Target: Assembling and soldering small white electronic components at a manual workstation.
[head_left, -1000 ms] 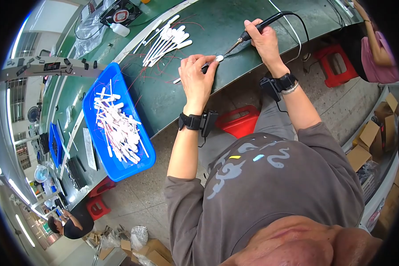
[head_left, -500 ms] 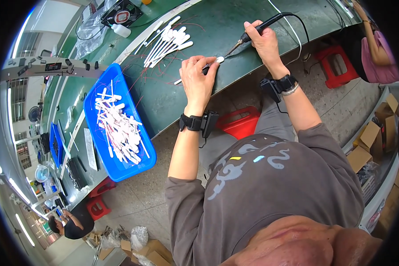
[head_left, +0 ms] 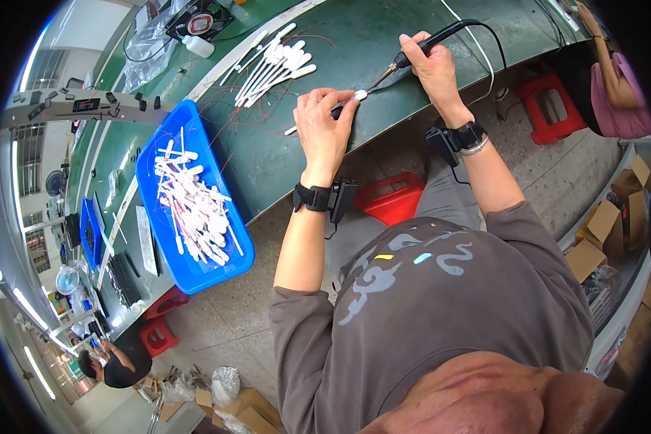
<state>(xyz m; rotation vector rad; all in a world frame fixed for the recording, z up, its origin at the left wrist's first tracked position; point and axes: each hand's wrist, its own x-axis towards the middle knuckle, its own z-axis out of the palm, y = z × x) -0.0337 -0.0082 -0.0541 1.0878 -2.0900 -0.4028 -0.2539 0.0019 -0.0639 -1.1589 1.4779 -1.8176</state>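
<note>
My right hand (head_left: 432,66) is closed round the black handle of a soldering iron (head_left: 406,59), its tip slanting down to the left. That tip meets, or nearly meets, a white stick-shaped piece with a rounded end (head_left: 360,95). My left hand (head_left: 323,119) pinches this white piece against the bench, and the piece's thin end pokes out at the hand's left side. Most of the piece is hidden under my fingers. Beyond my left hand, several similar white sticks (head_left: 271,71) with thin red wires lie fanned out on the bench.
A blue tray (head_left: 189,286) heaped with white sticks and red wires sits left at the edge of the green bench (head_left: 267,173). A fan (head_left: 199,22) and a white bottle (head_left: 197,46) stand at the back. Red stools (head_left: 553,108) are nearby; a person in pink (head_left: 618,98) is at right.
Almost nothing differs. Both hands, the soldering iron and the white piece keep their places, and the view has shifted very slightly.
</note>
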